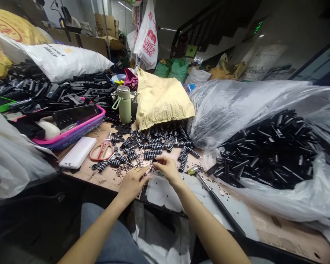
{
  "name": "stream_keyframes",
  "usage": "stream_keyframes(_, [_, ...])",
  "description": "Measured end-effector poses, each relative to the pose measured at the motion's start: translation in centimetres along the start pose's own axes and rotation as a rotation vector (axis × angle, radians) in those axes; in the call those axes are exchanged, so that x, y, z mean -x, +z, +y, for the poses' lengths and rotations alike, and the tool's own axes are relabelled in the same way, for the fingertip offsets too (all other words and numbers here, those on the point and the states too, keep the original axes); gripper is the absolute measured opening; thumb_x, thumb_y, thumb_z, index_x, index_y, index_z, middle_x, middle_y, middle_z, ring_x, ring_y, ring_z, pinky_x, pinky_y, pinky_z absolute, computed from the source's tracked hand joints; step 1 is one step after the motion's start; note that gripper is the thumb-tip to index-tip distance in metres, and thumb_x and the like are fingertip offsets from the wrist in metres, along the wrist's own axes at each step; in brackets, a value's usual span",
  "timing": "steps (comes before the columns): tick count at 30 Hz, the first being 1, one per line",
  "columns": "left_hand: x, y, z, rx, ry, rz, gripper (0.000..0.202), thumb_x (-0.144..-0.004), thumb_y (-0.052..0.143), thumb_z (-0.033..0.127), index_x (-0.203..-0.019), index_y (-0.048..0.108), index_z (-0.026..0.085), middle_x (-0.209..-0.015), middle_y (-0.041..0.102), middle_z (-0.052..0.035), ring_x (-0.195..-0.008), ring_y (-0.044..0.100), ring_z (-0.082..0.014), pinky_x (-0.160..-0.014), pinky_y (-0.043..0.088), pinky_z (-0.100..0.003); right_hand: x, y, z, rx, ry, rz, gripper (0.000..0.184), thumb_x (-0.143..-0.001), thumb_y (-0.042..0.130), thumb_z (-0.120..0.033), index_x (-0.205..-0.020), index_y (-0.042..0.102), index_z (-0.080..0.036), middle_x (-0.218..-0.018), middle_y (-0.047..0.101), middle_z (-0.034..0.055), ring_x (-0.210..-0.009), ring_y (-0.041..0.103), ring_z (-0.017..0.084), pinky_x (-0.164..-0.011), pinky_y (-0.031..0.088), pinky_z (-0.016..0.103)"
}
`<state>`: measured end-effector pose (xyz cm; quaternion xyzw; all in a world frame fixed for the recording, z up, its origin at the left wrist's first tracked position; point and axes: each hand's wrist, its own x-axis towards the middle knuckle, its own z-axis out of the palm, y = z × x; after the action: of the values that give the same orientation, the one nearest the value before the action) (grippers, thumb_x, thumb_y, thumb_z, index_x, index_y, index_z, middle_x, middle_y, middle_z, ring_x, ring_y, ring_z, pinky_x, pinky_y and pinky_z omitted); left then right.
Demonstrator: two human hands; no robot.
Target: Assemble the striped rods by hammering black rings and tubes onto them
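My left hand (pixel 132 182) and my right hand (pixel 167 168) meet at the front of a wooden table (pixel 104 176), fingertips almost touching. Both pinch small dark parts that are too tiny to name. Just beyond the fingers lies a spread of black-and-white ribbed cylinders (pixel 159 143) and small black washers (pixel 123 129), spilling from a yellow sack (pixel 161 98). A hammer (pixel 209 189) with a long dark handle lies right of my right hand.
Red-handled scissors (pixel 102 151) and a white power bank (pixel 77 152) lie at the left, by a pink basket (pixel 79 130). A green flask (pixel 124 104) stands behind. A clear bag of black tubes (pixel 272 150) fills the right side. White plastic sheets (pixel 165 190) lie under my wrists.
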<state>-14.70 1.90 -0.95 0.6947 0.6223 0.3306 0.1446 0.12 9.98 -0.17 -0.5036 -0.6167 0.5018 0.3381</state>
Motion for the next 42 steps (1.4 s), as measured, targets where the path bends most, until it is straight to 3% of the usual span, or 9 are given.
stream_keyframes(5, [-0.5,1.2,3.7,0.248,0.016,-0.021,0.030,-0.085,0.041,0.033,-0.109,0.056,0.024,-0.103,0.062,-0.0034,-0.095,0.056,-0.0168,-0.084,0.044,-0.029,3.6,-2.9,0.1,-0.202,0.043,0.106,0.030,-0.059,0.067,-0.029,-0.084,0.058,-0.013,-0.068,0.063,0.0025,-0.063,0.061,0.014,-0.063,0.052,0.029])
stream_keyframes(10, [-0.7,2.4,6.7,0.293,0.027,-0.051,0.031,-0.085,0.041,0.033,-0.109,0.057,0.022,-0.098,0.063,-0.0050,-0.091,0.057,-0.0179,-0.079,0.046,-0.030,5.7,-4.9,-0.4,-0.351,0.040,0.188,0.027,-0.055,0.071,-0.023,-0.079,0.060,-0.015,-0.068,0.062,0.0007,-0.063,0.059,0.013,-0.062,0.051,0.027])
stream_keyframes(18, [-0.2,3.4,8.2,0.316,0.012,-0.108,0.031,-0.085,0.040,0.034,-0.109,0.056,0.021,-0.099,0.062,-0.0061,-0.093,0.056,-0.0182,-0.083,0.044,-0.031,8.4,-5.9,-0.2,-0.010,-0.154,0.296,0.016,-0.068,0.061,-0.024,-0.083,0.062,-0.016,-0.077,0.066,0.0040,-0.071,0.062,0.016,-0.068,0.051,0.029])
stream_keyframes(21, [-0.4,3.6,8.5,0.356,-0.028,-0.119,0.036,-0.086,0.037,0.035,-0.118,0.049,0.022,-0.108,0.058,-0.0069,-0.103,0.051,-0.0190,-0.088,0.041,-0.033,9.1,-6.5,-0.3,0.197,-0.343,0.172,0.018,-0.074,0.055,-0.022,-0.090,0.062,-0.018,-0.087,0.066,0.0037,-0.078,0.062,0.015,-0.073,0.051,0.028])
stream_keyframes(24, [-0.5,3.6,8.7,0.434,-0.052,-0.132,0.036,-0.087,0.034,0.036,-0.118,0.047,0.024,-0.111,0.056,-0.0056,-0.103,0.051,-0.0180,-0.086,0.041,-0.031,7.1,-8.8,-0.3,0.489,-0.373,0.110,0.023,-0.080,0.047,-0.023,-0.099,0.059,-0.018,-0.099,0.063,0.0044,-0.087,0.059,0.014,-0.079,0.048,0.026])
stream_keyframes(26, [-0.5,3.7,8.8,0.489,-0.097,-0.147,0.034,-0.086,0.034,0.038,-0.112,0.050,0.023,-0.099,0.059,-0.0051,-0.086,0.057,-0.0161,-0.076,0.045,-0.028,4.2,-10.9,-0.1,0.772,-0.224,0.236,0.028,-0.086,0.035,-0.021,-0.103,0.057,-0.018,-0.104,0.059,0.0061,-0.094,0.055,0.014,-0.083,0.044,0.026])
stream_keyframes(29, [-0.4,4.0,8.7,0.565,-0.191,-0.162,0.033,-0.086,0.034,0.041,-0.104,0.051,0.019,-0.077,0.058,-0.0022,-0.060,0.055,-0.0120,-0.057,0.045,-0.024,-0.3,-13.6,0.8,0.883,-0.118,0.261,0.027,-0.084,0.038,-0.017,-0.100,0.060,-0.015,-0.098,0.058,0.0113,-0.098,0.052,0.020,-0.084,0.039,0.030])
stream_keyframes(34, [-0.7,4.2,8.1,0.645,-0.233,-0.199,0.029,-0.084,0.035,0.042,-0.096,0.049,0.020,-0.072,0.054,0.0013,-0.051,0.050,-0.0090,-0.048,0.041,-0.020,-3.2,-14.6,2.7,0.927,-0.060,0.187,0.014,-0.076,0.051,-0.013,-0.081,0.063,-0.016,-0.088,0.059,0.0099,-0.089,0.054,0.020,-0.075,0.039,0.027])
stream_keyframes(42, [-1.9,3.8,8.8,0.544,-0.179,-0.158,0.031,-0.083,0.039,0.044,-0.090,0.056,0.019,-0.070,0.058,-0.0002,-0.054,0.054,-0.0116,-0.053,0.044,-0.023,-2.2,-14.3,1.5,0.733,-0.141,0.214,0.017,-0.064,0.058,-0.010,-0.080,0.059,-0.015,-0.082,0.061,0.0049,-0.077,0.055,0.016,-0.071,0.042,0.027])
